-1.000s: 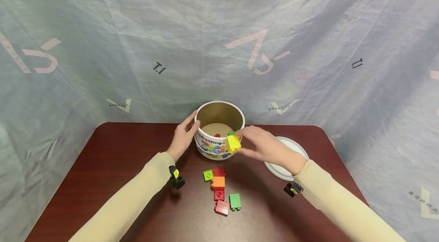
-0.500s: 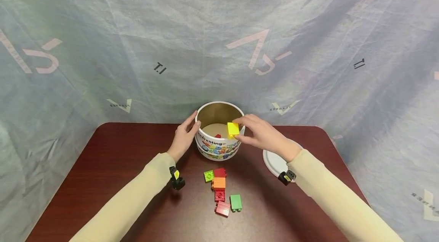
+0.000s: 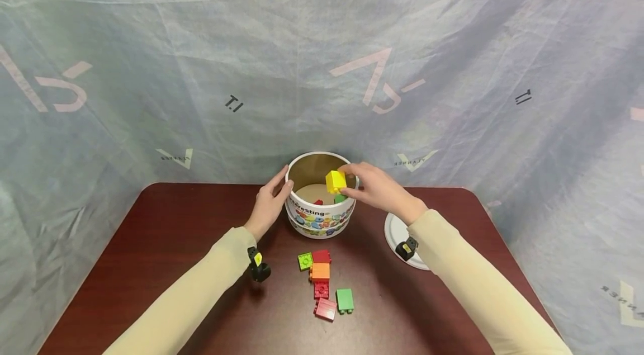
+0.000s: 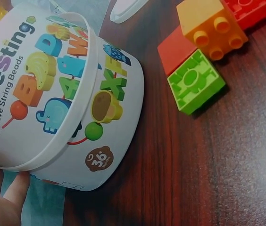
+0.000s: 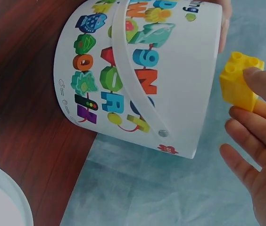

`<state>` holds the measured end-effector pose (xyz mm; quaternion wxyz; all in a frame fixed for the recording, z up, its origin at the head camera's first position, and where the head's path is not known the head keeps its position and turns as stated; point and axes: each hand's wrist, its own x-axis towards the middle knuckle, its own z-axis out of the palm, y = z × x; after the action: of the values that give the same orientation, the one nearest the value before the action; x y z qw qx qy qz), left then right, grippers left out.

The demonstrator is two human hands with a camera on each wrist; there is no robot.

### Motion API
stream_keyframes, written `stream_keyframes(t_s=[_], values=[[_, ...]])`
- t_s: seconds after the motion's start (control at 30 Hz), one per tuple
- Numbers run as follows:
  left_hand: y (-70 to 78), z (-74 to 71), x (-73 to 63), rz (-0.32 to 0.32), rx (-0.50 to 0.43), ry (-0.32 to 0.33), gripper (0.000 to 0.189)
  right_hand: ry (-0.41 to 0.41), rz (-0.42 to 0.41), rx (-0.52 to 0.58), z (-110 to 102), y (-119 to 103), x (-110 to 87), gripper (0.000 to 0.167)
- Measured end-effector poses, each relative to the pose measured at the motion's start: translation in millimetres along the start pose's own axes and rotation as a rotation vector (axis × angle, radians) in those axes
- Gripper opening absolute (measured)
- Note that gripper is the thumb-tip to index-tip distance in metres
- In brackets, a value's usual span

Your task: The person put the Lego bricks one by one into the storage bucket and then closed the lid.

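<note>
On the tabletop [image 3: 151, 237], a white bucket [image 3: 320, 222] stands far; the left hand [image 3: 266, 207] touches its left side, fingers extended; the right hand [image 3: 380, 190] pinches a yellow block [image 3: 335, 181] over the opening's right part.

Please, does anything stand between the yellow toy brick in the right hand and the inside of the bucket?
Nothing visible does. The right hand holds the yellow toy brick above the open top of the bucket; the left hand touches the opposite side, out of that path.
</note>
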<state>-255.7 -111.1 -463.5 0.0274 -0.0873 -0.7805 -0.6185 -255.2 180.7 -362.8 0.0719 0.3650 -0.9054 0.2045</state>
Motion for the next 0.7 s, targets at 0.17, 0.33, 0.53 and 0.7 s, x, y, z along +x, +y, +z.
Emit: stream_keyframes(t_s=[0.17,0.33,0.53,0.7], values=[[0.4,0.1,1.2,0.002,0.007,0.003,0.058,-0.011,0.029,-0.011,5,6,5.3,0.043],[1.3,-0.2,1.5,0.006,0.002,0.008,0.058,-0.026,0.030,-0.025,7,10,12.2,0.042],[-1.3,0.2,2.2,0.008,0.009,0.006,0.058,-0.049,0.033,-0.047,11,12,18.9,0.045],[-2.2,1.7,2.3,0.010,0.011,0.015,0.057,-0.079,0.034,-0.080,17,15,23.4,0.046]])
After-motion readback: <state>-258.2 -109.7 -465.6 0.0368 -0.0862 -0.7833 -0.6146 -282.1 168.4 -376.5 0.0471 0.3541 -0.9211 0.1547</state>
